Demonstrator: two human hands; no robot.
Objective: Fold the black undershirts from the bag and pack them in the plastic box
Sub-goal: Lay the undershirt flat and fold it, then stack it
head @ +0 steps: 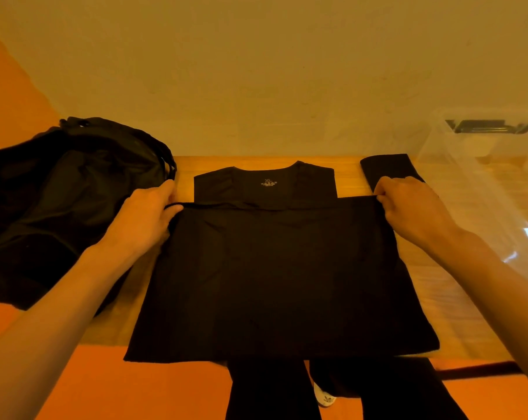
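A: Where is the black fabric undershirt (pixel 271 268)?

B: Flat on the wooden tabletop (pixel 349 165), collar away from the person, long axis running front to back.

A: And the hands?

B: The left hand (pixel 147 219) pinches the left corner of a crosswise edge just short of the collar, and the right hand (pixel 408 207) pinches its right corner. The clear plastic box (pixel 483 177) lies rightward, nearer the right hand. The black fabric bag (pixel 74 192) sits left.

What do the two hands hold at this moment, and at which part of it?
Both hold the black undershirt by the far edge of its top layer. The left hand pinches its left corner, and the right hand its right corner.
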